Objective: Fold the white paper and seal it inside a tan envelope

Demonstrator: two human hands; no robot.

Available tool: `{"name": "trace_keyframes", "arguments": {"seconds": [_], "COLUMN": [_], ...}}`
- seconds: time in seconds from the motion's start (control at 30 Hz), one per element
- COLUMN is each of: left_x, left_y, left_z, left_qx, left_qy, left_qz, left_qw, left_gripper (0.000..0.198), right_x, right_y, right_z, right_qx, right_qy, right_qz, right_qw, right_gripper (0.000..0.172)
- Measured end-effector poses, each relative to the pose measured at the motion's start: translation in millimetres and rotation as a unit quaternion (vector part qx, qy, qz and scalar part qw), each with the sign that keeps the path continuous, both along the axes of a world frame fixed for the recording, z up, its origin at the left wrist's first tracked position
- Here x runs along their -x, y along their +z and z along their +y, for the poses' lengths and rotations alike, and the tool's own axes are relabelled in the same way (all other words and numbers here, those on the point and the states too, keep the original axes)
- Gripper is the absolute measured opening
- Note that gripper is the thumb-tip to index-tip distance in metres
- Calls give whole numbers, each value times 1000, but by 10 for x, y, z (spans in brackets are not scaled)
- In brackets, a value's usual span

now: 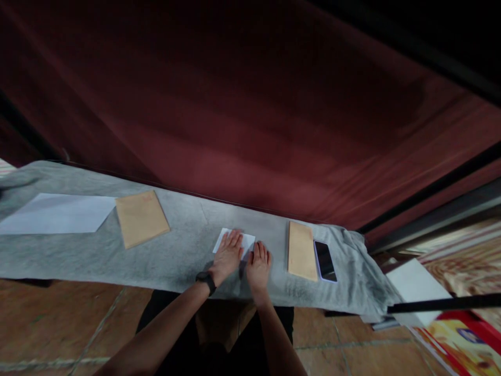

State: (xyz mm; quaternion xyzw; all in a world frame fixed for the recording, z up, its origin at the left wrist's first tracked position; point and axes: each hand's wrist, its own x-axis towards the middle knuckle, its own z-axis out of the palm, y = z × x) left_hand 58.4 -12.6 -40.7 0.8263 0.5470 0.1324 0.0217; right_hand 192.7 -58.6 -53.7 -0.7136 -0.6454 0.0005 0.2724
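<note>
A small piece of white paper (248,242), apparently folded, lies on the grey cloth in front of me. My left hand (229,251), with a dark band on its wrist, rests flat across the paper, fingers stretched out. Beside it, my right hand (259,263) lies flat at the paper's right edge, its fingers extended over the cloth. Part of the paper is hidden under the left hand. To the right are a tan envelope (301,250) and a phone (325,261) with a dark screen. Another tan envelope (143,218) lies to the left.
Large white sheets (58,214) lie at the far left of the cloth-covered table (188,256). A dark red fabric (235,104) hangs behind the table. At the lower right are a white panel (417,287), a black bar (442,304) and a red and yellow box (465,339).
</note>
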Motion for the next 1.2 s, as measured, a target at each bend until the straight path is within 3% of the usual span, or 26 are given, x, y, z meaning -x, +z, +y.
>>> {"name": "trace_keyframes", "arguments": {"seconds": [0.13,0.3,0.5,0.77,0.97,1.2], "left_x": [-193,-88,-73,-280,-258,-409], "left_y": [-110,-189,-76,-81,75,163], "left_z": [-66,-82,-136,-94,-145,-249], "left_qx": [2,36,93,37,-11,23], "left_qy": [-64,-93,-101,-136,-160,-148], "left_qz": [-19,-36,13,53,62,67], "left_qw": [998,994,990,989,985,986], "left_gripper": [51,58,57,57,58,41], "right_x": [-12,-38,-56,-123,-136,-160], "right_y": [14,5,-9,-26,-30,-80], "right_z": [13,11,33,58,66,74], "right_qx": [19,19,-4,-52,-59,-75], "right_qy": [0,7,4,5,2,-9], "right_qz": [18,40,85,181,212,247], "right_qw": [1000,999,996,982,976,966], "right_gripper": [47,54,49,42,43,44]}}
